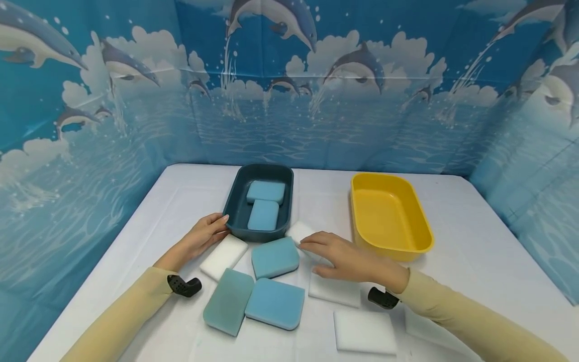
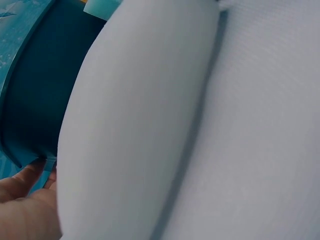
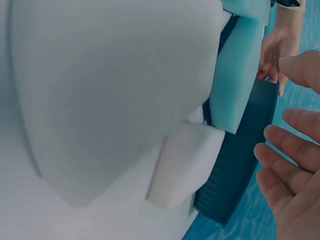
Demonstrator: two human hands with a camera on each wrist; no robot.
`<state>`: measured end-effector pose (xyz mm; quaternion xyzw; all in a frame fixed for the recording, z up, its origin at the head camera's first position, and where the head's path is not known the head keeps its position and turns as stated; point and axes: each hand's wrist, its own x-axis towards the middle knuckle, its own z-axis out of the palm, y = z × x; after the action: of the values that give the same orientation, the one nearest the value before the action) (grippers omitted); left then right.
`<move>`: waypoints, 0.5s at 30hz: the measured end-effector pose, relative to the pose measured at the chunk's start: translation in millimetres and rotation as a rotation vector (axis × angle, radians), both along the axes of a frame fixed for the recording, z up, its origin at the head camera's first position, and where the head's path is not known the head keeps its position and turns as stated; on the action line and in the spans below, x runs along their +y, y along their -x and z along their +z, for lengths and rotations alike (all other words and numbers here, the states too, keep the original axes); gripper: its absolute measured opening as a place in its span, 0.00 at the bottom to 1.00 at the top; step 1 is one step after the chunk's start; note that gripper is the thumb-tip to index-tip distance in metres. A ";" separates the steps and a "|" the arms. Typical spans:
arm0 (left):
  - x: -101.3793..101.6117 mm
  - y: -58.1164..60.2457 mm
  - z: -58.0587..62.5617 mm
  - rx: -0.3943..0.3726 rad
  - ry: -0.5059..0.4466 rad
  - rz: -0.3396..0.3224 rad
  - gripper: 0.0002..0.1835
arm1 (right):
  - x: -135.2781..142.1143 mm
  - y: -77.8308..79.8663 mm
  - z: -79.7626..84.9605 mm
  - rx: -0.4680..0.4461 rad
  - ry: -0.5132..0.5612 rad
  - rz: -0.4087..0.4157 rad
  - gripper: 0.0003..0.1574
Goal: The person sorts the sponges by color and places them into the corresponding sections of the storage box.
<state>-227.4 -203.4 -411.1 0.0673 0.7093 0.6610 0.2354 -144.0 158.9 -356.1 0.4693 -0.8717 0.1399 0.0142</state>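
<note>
My left hand touches the front left corner of a dark teal bin, fingertips at its rim. Inside the bin lie two blue sponges. A white sponge rests beside the left hand, and its near side fills much of the left wrist view. My right hand hovers above the white sponges, fingers apart and loosely bent, nothing between them. Under it are a white sponge and another white sponge by the bin's corner, partly hidden. In the right wrist view, a large white sponge stands near the camera.
A yellow bin stands at the back right. Three blue-green sponges lie in front of the teal bin, among them a blue sponge and a greener sponge. Another white sponge lies near the front. A dolphin-printed curtain surrounds the table.
</note>
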 end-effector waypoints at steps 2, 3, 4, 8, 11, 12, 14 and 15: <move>-0.2 -0.4 0.1 -0.001 0.000 0.000 0.39 | 0.0 -3.3 -2.3 -0.023 0.003 -0.001 0.32; -0.1 -0.5 0.2 -0.002 0.001 0.000 0.39 | -0.2 -5.0 -3.6 -0.035 0.006 0.003 0.32; -0.2 -0.9 0.3 -0.005 0.001 0.003 0.39 | -0.6 -6.6 -4.7 -0.055 0.007 0.003 0.33; -0.3 -1.8 0.5 -0.004 0.007 0.010 0.39 | -2.6 -14.2 -7.9 -0.149 -0.005 -0.010 0.35; -0.2 -1.6 0.5 0.001 0.009 0.013 0.38 | -5.0 -20.3 -8.5 -0.211 -0.021 -0.016 0.37; -0.1 -1.4 0.4 0.003 0.010 0.013 0.38 | -5.9 -22.3 -8.7 -0.232 -0.028 -0.016 0.37; 0.1 -0.8 0.3 0.010 0.011 0.012 0.37 | -8.1 -25.8 -9.2 -0.274 -0.040 -0.013 0.38; 0.4 -0.6 0.3 0.011 0.010 0.013 0.37 | -9.2 -27.3 -9.7 -0.293 -0.045 -0.010 0.39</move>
<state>-226.8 -203.0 -410.9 0.0652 0.7144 0.6585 0.2273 -116.7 149.7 -365.8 0.4395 -0.8698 0.1872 -0.1233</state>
